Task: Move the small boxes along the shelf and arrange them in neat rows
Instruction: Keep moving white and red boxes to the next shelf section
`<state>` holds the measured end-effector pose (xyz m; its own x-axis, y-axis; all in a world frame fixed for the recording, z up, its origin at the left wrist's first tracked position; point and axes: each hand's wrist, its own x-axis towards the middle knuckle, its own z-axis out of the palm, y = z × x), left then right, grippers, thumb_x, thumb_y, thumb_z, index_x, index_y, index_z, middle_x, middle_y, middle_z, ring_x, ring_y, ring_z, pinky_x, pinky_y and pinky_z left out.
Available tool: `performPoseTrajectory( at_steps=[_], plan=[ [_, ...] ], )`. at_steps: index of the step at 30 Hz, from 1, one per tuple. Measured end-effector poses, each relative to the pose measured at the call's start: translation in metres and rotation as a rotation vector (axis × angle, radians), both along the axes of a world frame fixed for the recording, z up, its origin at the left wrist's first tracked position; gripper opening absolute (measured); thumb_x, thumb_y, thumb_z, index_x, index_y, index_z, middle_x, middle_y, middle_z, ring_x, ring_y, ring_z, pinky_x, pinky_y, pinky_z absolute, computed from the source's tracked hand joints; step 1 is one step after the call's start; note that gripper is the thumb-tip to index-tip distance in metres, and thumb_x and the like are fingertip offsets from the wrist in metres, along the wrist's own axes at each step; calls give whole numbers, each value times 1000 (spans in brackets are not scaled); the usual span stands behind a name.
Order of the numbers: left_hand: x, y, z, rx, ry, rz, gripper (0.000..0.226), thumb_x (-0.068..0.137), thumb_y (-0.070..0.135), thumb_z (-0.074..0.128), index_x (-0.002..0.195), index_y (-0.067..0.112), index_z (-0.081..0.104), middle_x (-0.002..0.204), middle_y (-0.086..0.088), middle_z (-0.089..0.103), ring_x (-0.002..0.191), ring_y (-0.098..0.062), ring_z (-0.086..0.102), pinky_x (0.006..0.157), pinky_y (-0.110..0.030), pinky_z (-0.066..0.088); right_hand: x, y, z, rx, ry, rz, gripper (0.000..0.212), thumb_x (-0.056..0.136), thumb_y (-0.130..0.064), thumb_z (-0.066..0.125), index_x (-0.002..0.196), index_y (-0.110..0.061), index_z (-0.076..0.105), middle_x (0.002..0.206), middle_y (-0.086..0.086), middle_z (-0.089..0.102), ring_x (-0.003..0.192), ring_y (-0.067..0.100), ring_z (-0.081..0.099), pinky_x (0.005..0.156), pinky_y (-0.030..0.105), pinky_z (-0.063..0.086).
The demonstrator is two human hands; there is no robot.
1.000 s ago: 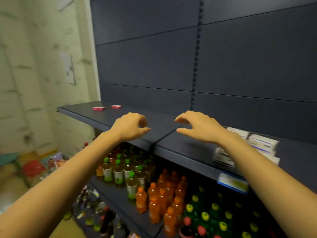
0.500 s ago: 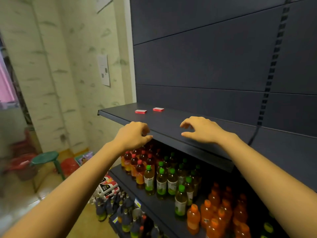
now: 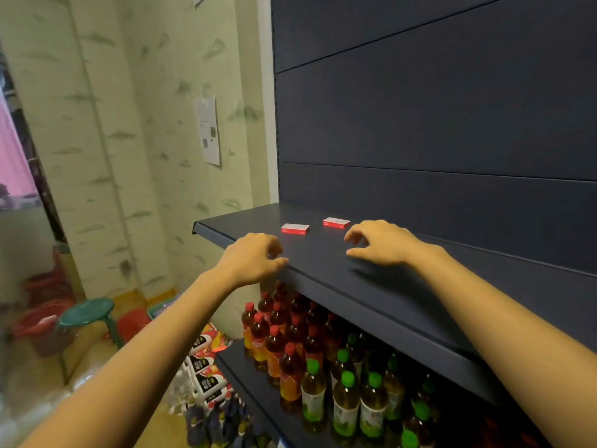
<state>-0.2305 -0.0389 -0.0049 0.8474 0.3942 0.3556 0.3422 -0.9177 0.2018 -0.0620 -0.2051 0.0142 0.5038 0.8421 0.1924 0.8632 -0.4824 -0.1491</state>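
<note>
Head view of a dark shelf (image 3: 323,270) against a dark back panel. Two small red-and-white boxes lie flat near its left end, apart from each other: the left box (image 3: 295,228) nearer the front, the right box (image 3: 336,222) a little further back. Their print is too small to read. The left hand (image 3: 252,258) sits at the shelf's front edge just beside the left box, its fingers (image 3: 274,250) loosely curled and grasping nothing. The right hand (image 3: 382,242) is over the shelf just beside the right box, fingers bent and spread, also grasping nothing. Neither hand touches a box. On the lower shelf (image 3: 258,386) stand red-capped bottles (image 3: 274,339) and green-capped bottles (image 3: 345,399), labels illegible. A printed paper notice (image 3: 208,130) hangs on the wall, its text blurred. A green stool (image 3: 85,313) stands on the floor.
</note>
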Motion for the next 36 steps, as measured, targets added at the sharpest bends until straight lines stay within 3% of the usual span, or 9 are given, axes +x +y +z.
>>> performPoseTrajectory(
  at_steps=[5, 12, 20, 22, 24, 27, 32, 36],
  plan=[
    [42, 55, 1, -45, -29, -8, 33, 89, 36, 54, 112, 13, 60, 118, -4, 64, 103, -21, 60, 89, -38, 51, 46, 49, 2, -8, -1, -42, 36, 89, -37, 55, 122, -23, 55, 124, -1, 57, 110, 17, 55, 89, 34, 46],
    [100, 123, -6, -89, -4, -90, 37, 87, 33, 59, 117, 11, 58, 121, -6, 60, 104, -20, 56, 86, -29, 44, 90, 96, -1, -67, -60, -129, 38, 88, -40, 54, 124, -26, 52, 125, -2, 55, 111, 20, 53, 80, 31, 40],
    [175, 196, -12, -119, 194, -260, 68, 81, 36, 66, 137, 10, 38, 139, -9, 45, 122, -25, 48, 103, -37, 41, 129, 127, 4, -134, -89, -317, 42, 88, -45, 52, 125, -25, 51, 126, -2, 54, 113, 21, 52, 78, 32, 39],
    [191, 210, -11, -146, 260, -336, 64, 80, 35, 67, 133, 9, 44, 136, -9, 49, 118, -22, 51, 100, -34, 43, 136, 136, 1, -144, -78, -362, 42, 88, -45, 52, 124, -24, 50, 126, -1, 54, 113, 21, 53, 78, 33, 40],
    [204, 222, -10, -180, 299, -434, 50, 78, 34, 70, 120, 11, 57, 125, -7, 59, 100, -14, 57, 85, -22, 46, 143, 147, -2, -162, -67, -407, 43, 88, -44, 53, 125, -23, 49, 127, 0, 53, 113, 22, 53, 81, 35, 42],
    [217, 236, -12, -184, 260, -530, 38, 75, 36, 72, 106, 15, 63, 109, -1, 64, 84, -6, 55, 68, -14, 44, 150, 160, -8, -181, -34, -463, 51, 88, -44, 54, 131, -20, 44, 133, 1, 49, 118, 23, 50, 87, 37, 43],
    [225, 257, 0, -123, 48, -559, 42, 71, 40, 74, 105, 18, 62, 108, 0, 62, 93, -16, 58, 83, -40, 52, 159, 183, -23, -203, 44, -554, 62, 89, -48, 51, 138, -14, 35, 140, 5, 40, 126, 25, 42, 97, 41, 40],
    [228, 265, 9, -107, -57, -613, 42, 72, 42, 73, 106, 19, 62, 107, 0, 63, 93, -15, 57, 82, -38, 52, 159, 192, -35, -183, 41, -625, 53, 89, -49, 50, 128, -14, 43, 130, 6, 47, 117, 24, 48, 85, 35, 40]
  ],
)
